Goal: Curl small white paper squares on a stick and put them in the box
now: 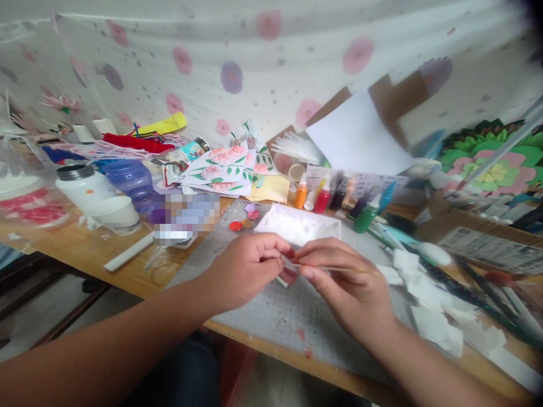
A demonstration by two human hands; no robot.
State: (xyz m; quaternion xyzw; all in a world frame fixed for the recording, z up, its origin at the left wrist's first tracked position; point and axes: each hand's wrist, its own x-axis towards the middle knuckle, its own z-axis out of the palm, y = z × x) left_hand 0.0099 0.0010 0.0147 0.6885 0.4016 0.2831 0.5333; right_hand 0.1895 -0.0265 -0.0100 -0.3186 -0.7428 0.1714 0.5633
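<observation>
My left hand (248, 265) and my right hand (348, 288) meet over a grey cutting mat (275, 308) on a wooden table (97, 249). The fingers of both hands are pinched together around a small pinkish piece (289, 275); it is too small and blurred to name. A thin wooden stick (339, 269) lies along my right hand's fingers and points to the right. Just beyond the hands sits a white tray (299, 223).
Small paint bottles (326, 198) stand behind the tray. White paper scraps (432, 305) and brushes (479, 294) lie at the right. At the left are a white jar (82, 186), a blue bottle (131, 181) and a white cup (115, 213). Flower cards (224, 167) lie at the back.
</observation>
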